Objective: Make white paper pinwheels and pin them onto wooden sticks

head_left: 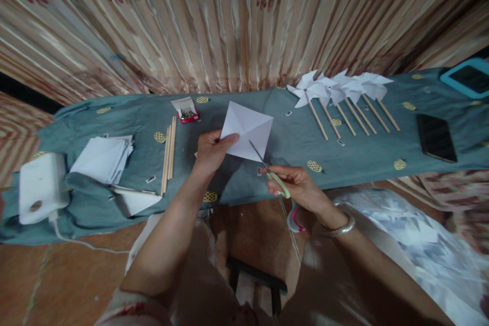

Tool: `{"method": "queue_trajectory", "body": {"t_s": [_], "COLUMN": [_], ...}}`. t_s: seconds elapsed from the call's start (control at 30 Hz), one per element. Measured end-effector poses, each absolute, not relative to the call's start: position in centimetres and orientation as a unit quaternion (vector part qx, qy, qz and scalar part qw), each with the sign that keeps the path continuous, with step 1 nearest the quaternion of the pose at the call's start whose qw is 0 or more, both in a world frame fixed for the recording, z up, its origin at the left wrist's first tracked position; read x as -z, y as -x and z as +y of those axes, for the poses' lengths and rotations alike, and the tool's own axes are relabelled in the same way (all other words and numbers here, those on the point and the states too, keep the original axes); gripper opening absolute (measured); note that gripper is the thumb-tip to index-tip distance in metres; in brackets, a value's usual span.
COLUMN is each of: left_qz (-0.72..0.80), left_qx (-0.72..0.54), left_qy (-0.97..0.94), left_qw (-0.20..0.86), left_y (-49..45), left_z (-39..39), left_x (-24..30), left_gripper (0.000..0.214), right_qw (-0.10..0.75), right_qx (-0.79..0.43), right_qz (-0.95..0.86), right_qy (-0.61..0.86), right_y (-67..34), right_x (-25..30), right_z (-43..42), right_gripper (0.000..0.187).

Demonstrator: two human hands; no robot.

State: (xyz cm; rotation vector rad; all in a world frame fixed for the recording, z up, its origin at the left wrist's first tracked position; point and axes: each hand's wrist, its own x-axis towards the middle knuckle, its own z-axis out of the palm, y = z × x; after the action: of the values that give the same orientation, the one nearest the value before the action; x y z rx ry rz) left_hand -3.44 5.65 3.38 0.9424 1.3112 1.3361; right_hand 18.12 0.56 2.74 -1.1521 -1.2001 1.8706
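My left hand [214,150] pinches the left edge of a creased white paper square [250,125], thumb on top, holding it above the cloth-covered table. Diagonal fold lines cross near the middle of the sheet. In my right hand [294,183] is a pair of scissors [280,183] with light green handles. Their dark blades reach over the lower right corner of the paper, tips towards its centre. From this view I cannot tell whether the blades are parted.
Wooden sticks [168,155], an open red box of small metal pins [187,114] and a paper stack [103,158] lie left. Several finished paper pinwheels [307,89] on sticks lie right, near a black phone [436,137]. A white corded device [42,188] stands far left.
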Motion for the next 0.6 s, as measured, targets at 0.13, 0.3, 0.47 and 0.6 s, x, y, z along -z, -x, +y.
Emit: {"method": "queue_trajectory", "body": {"t_s": [0.13,0.3,0.47,0.6], "left_qz": [0.555,0.554,0.558,0.554], "left_qx": [-0.535,-0.531,-0.53,-0.533], "left_qy": [-0.396,-0.404,-0.403,-0.4], "left_qw": [0.499,0.497,0.495,0.499], "left_y": [3.41,3.41,3.41,3.37], "left_z": [5.57,5.6,5.58,5.57], "left_x": [-3.2,-2.91,-2.9,-2.96], "left_gripper": [0.026,0.024,0.023,0.024], "right_qw": [0.312,0.313,0.318,0.316], "right_qx": [-0.711,-0.716,-0.723,-0.717], "right_qz": [-0.454,-0.448,-0.432,-0.44], "right_qy": [0.436,0.434,0.435,0.439], "right_y": [-18.15,-18.17,-18.11,-18.11], "right_x": [-2.86,-2.81,-2.54,-2.46], "right_z": [0.56,0.58,0.54,0.51], "right_gripper": [0.038,0.037,0.039,0.039]}}
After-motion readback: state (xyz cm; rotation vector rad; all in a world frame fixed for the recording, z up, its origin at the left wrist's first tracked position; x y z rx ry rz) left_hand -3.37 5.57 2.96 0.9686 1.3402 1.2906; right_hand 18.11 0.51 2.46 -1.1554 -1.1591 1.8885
